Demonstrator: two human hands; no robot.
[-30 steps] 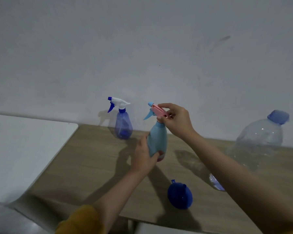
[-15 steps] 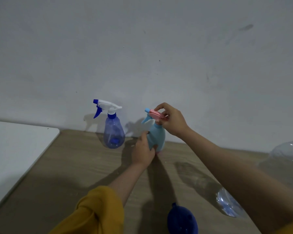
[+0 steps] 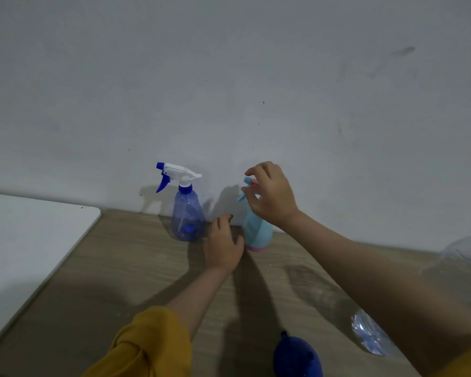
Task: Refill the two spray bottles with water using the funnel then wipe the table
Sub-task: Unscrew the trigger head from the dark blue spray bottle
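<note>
A light blue spray bottle (image 3: 258,232) with a pink base stands upright on the wooden table (image 3: 114,270), close to the wall. My right hand (image 3: 273,195) is closed loosely over its pink and blue trigger head. My left hand (image 3: 223,244) sits just left of the bottle's body, fingers curled and apart from it, thumb at its lower side. A see-through dark blue spray bottle (image 3: 187,221) with a white trigger head stands a hand's width to the left. The dark blue funnel (image 3: 297,357) lies at the table's near edge, partly cut off.
A big clear water bottle (image 3: 468,259) lies at the right, mostly behind my right forearm, its bluish end (image 3: 370,337) showing below the arm. A white tabletop (image 3: 25,240) adjoins the wooden table on the left. A plain wall runs along the back.
The light blue bottle has gone from held above the table to standing near the wall beside the dark blue bottle. My left hand has loosened off its body.
</note>
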